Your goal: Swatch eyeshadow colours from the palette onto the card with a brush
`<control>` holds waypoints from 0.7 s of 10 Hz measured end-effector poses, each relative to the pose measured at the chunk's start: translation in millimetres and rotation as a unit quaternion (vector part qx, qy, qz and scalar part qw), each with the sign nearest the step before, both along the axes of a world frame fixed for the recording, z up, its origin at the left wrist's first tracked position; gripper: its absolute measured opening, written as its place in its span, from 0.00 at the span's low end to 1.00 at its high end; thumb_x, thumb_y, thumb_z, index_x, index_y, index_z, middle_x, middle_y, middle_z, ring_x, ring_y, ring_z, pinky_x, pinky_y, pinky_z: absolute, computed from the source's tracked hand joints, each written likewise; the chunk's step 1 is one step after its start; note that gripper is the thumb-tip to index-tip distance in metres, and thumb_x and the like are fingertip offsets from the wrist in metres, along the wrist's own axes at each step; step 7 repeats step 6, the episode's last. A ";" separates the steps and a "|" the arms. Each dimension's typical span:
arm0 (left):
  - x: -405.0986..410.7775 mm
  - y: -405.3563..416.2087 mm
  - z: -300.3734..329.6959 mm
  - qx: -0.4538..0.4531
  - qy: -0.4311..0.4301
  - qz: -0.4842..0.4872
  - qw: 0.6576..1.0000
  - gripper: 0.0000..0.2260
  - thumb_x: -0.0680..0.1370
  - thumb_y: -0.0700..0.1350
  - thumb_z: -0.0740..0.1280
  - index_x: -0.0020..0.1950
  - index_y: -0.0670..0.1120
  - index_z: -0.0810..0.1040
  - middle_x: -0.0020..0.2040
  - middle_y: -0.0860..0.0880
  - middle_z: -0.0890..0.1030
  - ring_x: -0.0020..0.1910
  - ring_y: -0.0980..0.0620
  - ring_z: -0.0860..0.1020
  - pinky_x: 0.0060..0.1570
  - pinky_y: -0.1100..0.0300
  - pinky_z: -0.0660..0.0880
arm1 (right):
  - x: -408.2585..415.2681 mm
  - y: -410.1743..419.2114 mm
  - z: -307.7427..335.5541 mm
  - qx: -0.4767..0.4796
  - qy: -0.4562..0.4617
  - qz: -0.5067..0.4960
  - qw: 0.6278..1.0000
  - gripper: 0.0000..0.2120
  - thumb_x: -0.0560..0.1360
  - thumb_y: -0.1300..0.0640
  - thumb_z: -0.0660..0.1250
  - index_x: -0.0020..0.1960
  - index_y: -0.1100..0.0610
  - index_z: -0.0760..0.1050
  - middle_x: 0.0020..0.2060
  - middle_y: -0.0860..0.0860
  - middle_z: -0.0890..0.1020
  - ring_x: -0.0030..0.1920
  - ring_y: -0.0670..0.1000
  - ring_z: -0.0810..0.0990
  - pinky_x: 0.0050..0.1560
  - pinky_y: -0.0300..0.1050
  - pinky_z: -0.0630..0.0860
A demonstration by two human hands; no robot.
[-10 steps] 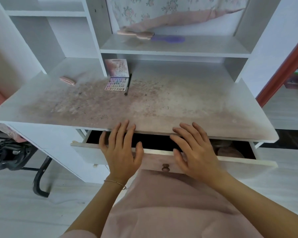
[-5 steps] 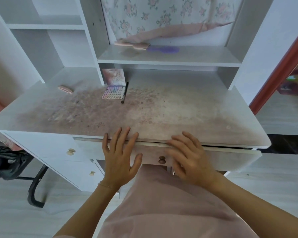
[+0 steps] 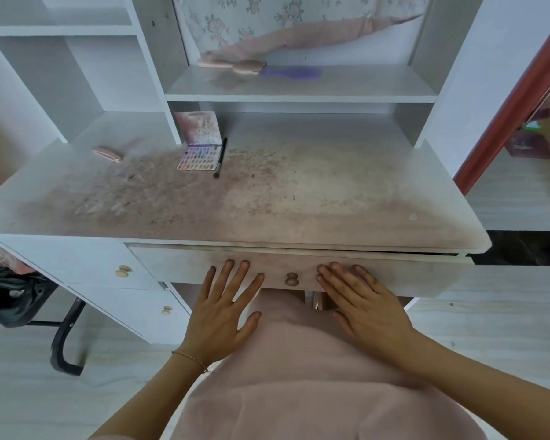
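Both hands flat on the drawer front (image 3: pixel 299 274) right now: left hand (image 3: pixel 221 312) and right hand (image 3: pixel 365 309) either side of the knob (image 3: pixel 291 278), fingers spread straight, gripping nothing, I guess to push it evenly. It looks nearly closed, so I can't see inside. The palette (image 3: pixel 199 152) sits open far back on the bench (image 3: pixel 331 198), brush (image 3: pixel 220 157) just beside it. No card visible.

My white desk (image 3: pixel 299 198) with shelves (image 3: pixel 299 87) stands on pale floor (image 3: pixel 489 328); a red doorframe (image 3: pixel 515 100), I think, at right.
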State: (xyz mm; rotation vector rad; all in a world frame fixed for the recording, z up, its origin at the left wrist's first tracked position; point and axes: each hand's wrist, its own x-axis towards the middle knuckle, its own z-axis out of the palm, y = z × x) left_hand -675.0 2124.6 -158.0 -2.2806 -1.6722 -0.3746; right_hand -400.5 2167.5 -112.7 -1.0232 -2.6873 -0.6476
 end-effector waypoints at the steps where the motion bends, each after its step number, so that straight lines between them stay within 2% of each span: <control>1: 0.6 9.8 1.6 -0.016 0.013 0.019 1.000 0.28 0.75 0.62 0.53 0.74 0.53 0.57 0.75 0.45 0.54 0.75 0.44 0.48 0.71 0.44 0.48 | -3.0 9.3 -3.0 0.017 0.005 0.001 1.000 0.24 0.70 0.55 0.57 0.66 0.58 0.70 0.66 0.50 0.72 0.66 0.51 0.69 0.68 0.50 0.59; 2: 1.5 21.1 6.1 -0.023 0.021 0.029 0.999 0.29 0.75 0.63 0.52 0.73 0.51 0.58 0.74 0.45 0.54 0.74 0.46 0.48 0.71 0.45 0.47 | -2.7 21.9 0.3 0.010 -0.004 -0.012 1.000 0.25 0.69 0.54 0.63 0.65 0.57 0.71 0.65 0.51 0.73 0.64 0.51 0.74 0.65 0.51 0.66; 3: 5.3 23.1 7.9 -0.037 0.022 0.036 0.998 0.30 0.75 0.64 0.52 0.73 0.51 0.58 0.74 0.45 0.54 0.74 0.46 0.48 0.71 0.44 0.48 | -3.2 25.8 0.4 0.013 -0.006 -0.019 1.000 0.24 0.69 0.55 0.60 0.65 0.57 0.71 0.64 0.50 0.75 0.61 0.50 0.76 0.62 0.53 0.69; 4: 7.7 21.9 5.9 -0.021 0.026 0.040 0.999 0.30 0.75 0.64 0.53 0.73 0.50 0.58 0.74 0.45 0.54 0.74 0.46 0.49 0.70 0.42 0.49 | -4.5 24.2 2.3 0.010 -0.008 -0.024 1.000 0.26 0.67 0.56 0.67 0.64 0.57 0.72 0.64 0.51 0.74 0.62 0.51 0.75 0.63 0.56 0.68; 5: 8.1 14.4 13.3 -0.012 0.021 0.020 1.000 0.29 0.74 0.60 0.56 0.73 0.50 0.60 0.74 0.43 0.56 0.74 0.43 0.51 0.69 0.39 0.50 | -5.7 15.0 8.4 -0.042 -0.012 -0.031 0.999 0.30 0.62 0.55 0.74 0.63 0.57 0.74 0.65 0.54 0.74 0.64 0.54 0.73 0.61 0.60 0.68; 6: 18.0 10.0 27.0 0.036 -0.028 0.019 0.999 0.22 0.74 0.53 0.59 0.66 0.46 0.72 0.67 0.41 0.71 0.67 0.41 0.67 0.65 0.43 0.64 | -14.5 2.5 23.5 -0.136 -0.018 -0.049 0.989 0.25 0.70 0.50 0.68 0.66 0.53 0.71 0.68 0.54 0.70 0.69 0.56 0.66 0.66 0.62 0.61; 7: 18.0 10.0 27.0 0.036 -0.028 0.019 0.999 0.22 0.74 0.53 0.59 0.66 0.46 0.72 0.67 0.41 0.71 0.67 0.41 0.67 0.65 0.43 0.64 | -14.5 2.5 23.5 -0.136 -0.018 -0.049 0.989 0.25 0.70 0.50 0.68 0.66 0.53 0.71 0.68 0.54 0.70 0.69 0.56 0.66 0.66 0.62 0.61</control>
